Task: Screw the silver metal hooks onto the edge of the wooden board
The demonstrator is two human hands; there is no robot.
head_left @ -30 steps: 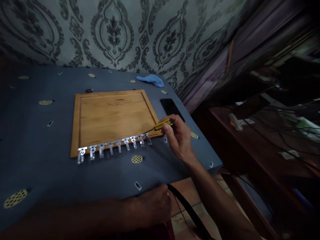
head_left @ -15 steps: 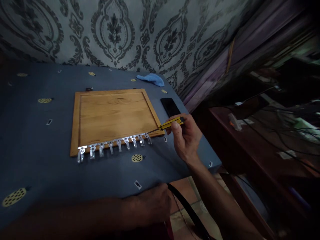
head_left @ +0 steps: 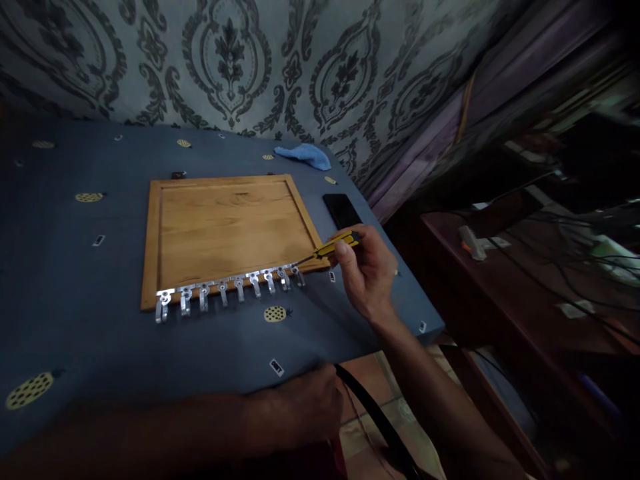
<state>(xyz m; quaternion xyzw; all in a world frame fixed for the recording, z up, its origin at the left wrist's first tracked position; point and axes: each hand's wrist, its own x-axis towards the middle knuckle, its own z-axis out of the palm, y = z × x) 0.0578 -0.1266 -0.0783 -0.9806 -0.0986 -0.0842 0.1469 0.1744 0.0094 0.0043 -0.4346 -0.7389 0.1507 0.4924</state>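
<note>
My right hand (head_left: 367,270) is closed around the yellow and black handle of a screwdriver (head_left: 333,247). Its thin shaft slants down to the left, with the tip by the right end of a silver hook rail (head_left: 239,279). That rail, with several metal hooks, lies along the near edge of a framed wooden panel (head_left: 225,227). In shadow at the table's front edge, my left hand (head_left: 313,403) is curled into a fist. A black curved band (head_left: 375,413) runs down from beside it; whether the fingers grip anything is hidden.
The panel lies on a blue cloth-covered table (head_left: 100,347) with pineapple prints. Behind it are a blue cloth (head_left: 306,156) and a black phone (head_left: 342,211). A patterned wall covering (head_left: 280,60) rises at the back. To the right, a dark red desk (head_left: 480,300) carries cables and clutter.
My right hand and the screwdriver have shifted slightly left, the tip now closer to the rail's end. My left hand stays in place.
</note>
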